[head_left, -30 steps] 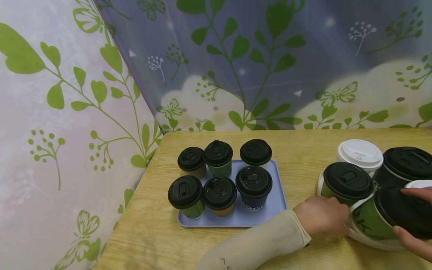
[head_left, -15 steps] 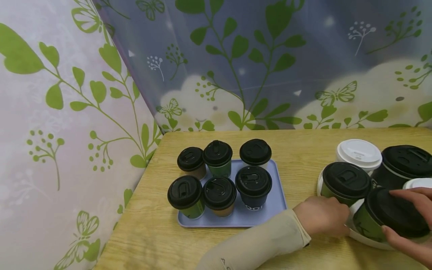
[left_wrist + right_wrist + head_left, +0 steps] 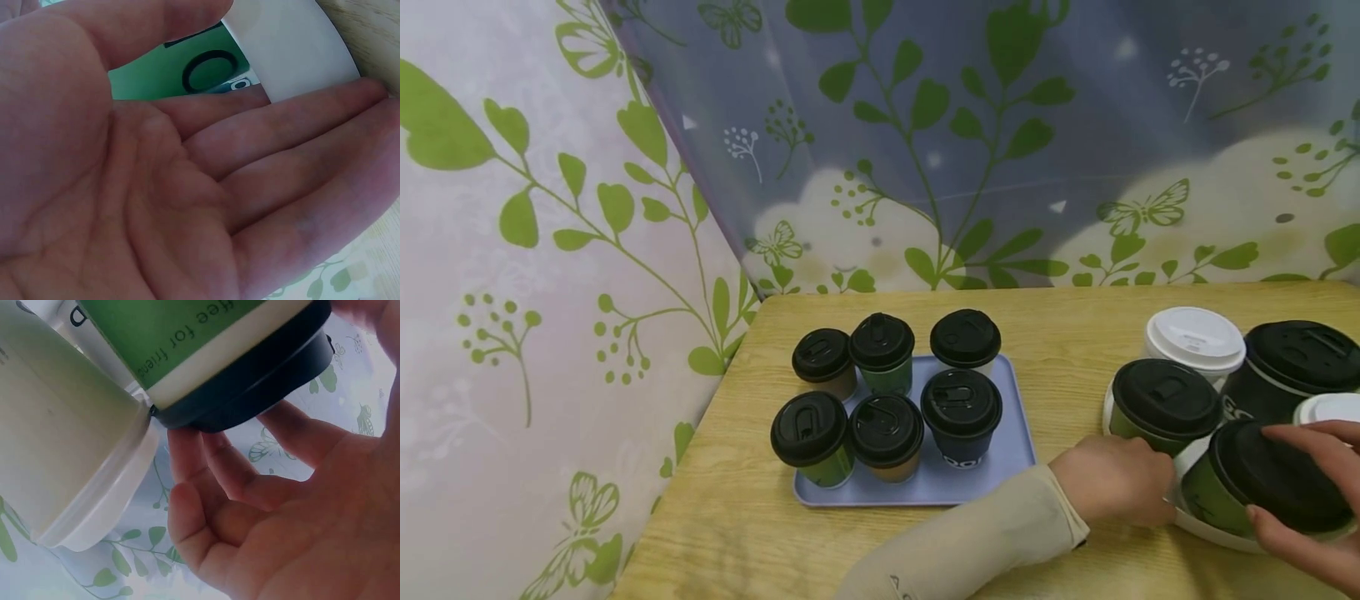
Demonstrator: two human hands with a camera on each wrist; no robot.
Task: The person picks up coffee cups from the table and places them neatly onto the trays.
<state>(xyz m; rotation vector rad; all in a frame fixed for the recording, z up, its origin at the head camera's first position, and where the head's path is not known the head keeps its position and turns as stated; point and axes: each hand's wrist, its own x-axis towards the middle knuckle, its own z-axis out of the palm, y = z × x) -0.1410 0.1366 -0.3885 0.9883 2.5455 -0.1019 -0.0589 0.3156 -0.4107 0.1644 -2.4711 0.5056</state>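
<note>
At the right of the head view, a round white tray (image 3: 1221,537) bears several lidded paper cups. My left hand (image 3: 1112,481) grips its near left rim; in the left wrist view the white rim (image 3: 297,50) lies between thumb and fingers, with a green printed surface (image 3: 150,78) behind. My right hand (image 3: 1324,465) holds a large green coffee cup (image 3: 1210,496) by its black lid (image 3: 1262,467), at the tray's front. In the right wrist view fingertips and thumb surround that dark lid (image 3: 250,381). A pale cup with a white lid (image 3: 100,506) stands beside it.
Left of the white tray lies a blue rectangular tray (image 3: 1015,433) with several smaller black-lidded cups. Close to the held cup stand a smaller green cup (image 3: 1165,404), a white-lidded cup (image 3: 1195,337) and a large black cup (image 3: 1262,396). A patterned cloth wall (image 3: 880,225) rises behind the wooden table (image 3: 737,533).
The right hand and the large green cup have shifted left and slightly down, closer to the smaller green cup. My left hand has kept its place at the tray's rim.
</note>
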